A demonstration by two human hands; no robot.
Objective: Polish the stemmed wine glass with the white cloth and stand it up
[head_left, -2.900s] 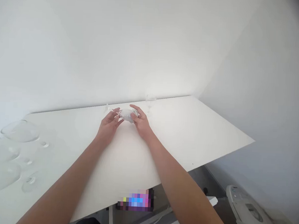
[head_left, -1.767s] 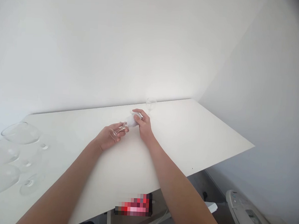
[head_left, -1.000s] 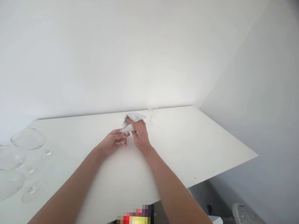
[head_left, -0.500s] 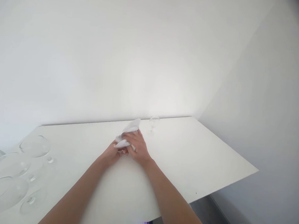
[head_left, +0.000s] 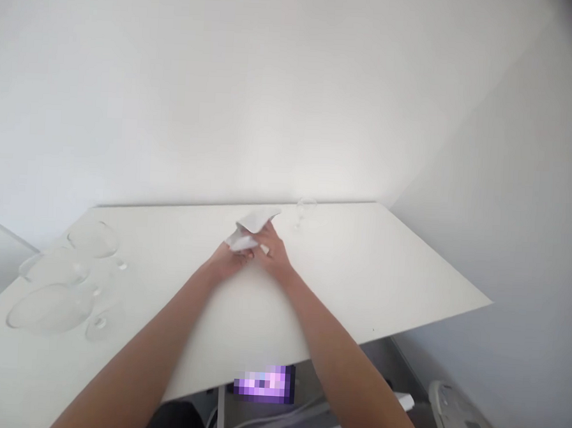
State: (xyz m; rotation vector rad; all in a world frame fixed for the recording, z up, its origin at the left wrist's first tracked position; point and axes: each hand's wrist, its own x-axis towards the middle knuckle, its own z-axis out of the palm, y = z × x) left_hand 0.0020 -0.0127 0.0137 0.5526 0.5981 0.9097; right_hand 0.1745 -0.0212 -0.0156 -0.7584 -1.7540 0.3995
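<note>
A thin white cloth (head_left: 259, 219) is bunched between my two hands above the middle of the table. My left hand (head_left: 230, 259) is cupped at its lower left side, fingers curled around it. From the right, my right hand (head_left: 272, 250) presses and pinches the cloth, with a corner sticking up past the fingers. Whether a glass is wrapped inside the cloth, I cannot make out. Just beyond my right hand, a clear stemmed glass (head_left: 307, 206) stands near the wall.
At the left of the white table (head_left: 398, 277) stand three clear stemmed glasses, the nearest glass (head_left: 53, 307) larger in view. A wall (head_left: 273, 98) runs along the back edge. Below the front edge are cables, a blurred purple patch (head_left: 265, 384) and a pale appliance (head_left: 462, 415).
My view has tilted down, so the table's front edge and floor show more. Both hands stay together at the cloth; its folds have shifted and the right fingers have changed position.
</note>
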